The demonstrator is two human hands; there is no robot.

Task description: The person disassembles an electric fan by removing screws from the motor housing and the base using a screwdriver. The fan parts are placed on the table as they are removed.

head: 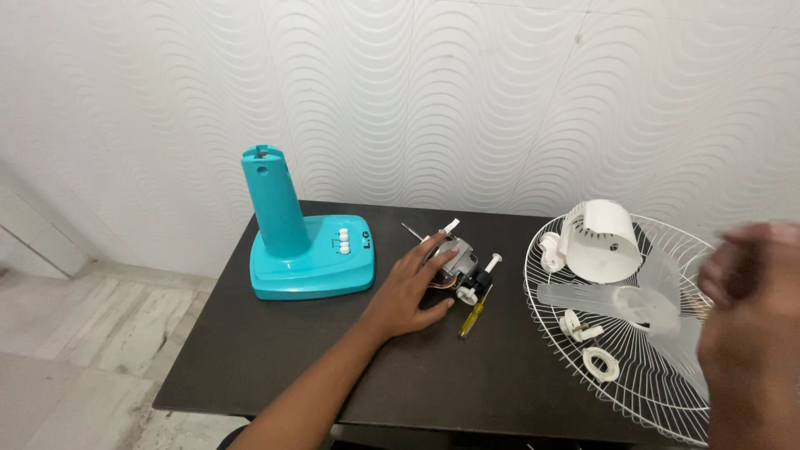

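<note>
Dark table (275,350), wavy white wall; left hand (408,287) spread over fan motor (454,265); right hand (754,333) blurred, grip unclear.

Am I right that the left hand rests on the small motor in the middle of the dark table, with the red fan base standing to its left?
Not quite: the fan base is turquoise, not red, as the head view shows. The rest holds: the left hand rests on the small motor in the middle of the dark table, and the base stands to its left.

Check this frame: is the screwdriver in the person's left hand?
No, the screwdriver lies on the table beside the left hand.
</note>
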